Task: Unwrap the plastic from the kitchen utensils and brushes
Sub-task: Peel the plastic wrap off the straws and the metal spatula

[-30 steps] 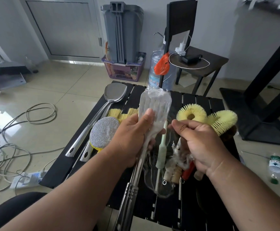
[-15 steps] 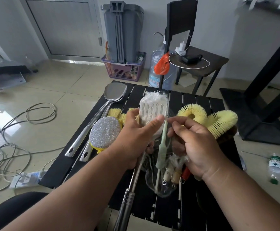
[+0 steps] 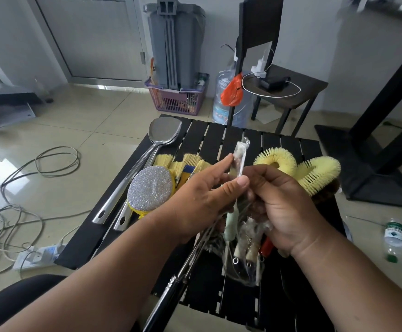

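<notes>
The left hand (image 3: 202, 200) pinches the plastic-wrapped slotted turner (image 3: 239, 159) edge-on between thumb and fingers above the bench (image 3: 209, 135); the right hand (image 3: 283, 207) curls around its plastic.

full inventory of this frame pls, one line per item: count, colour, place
slatted table: 1, black, centre
wrapped slotted turner: 1, steel in clear plastic, held edge-on above the table
spatulas: 2, steel, table left
scrub pad: 1, silver on yellow, beside the spatulas
paint brushes: several, yellow bristles, behind the pad
loop brushes: 2, yellow, table right
bagged small brushes: a bundle, mixed, under the hands
basket: 1, purple, floor behind
water jug: 1, clear blue, floor
bottle: 1, clear, green cap, floor right
cables: several, floor left
left hand: pinches the turner's wrap
right hand: grips the plastic lower down
</notes>
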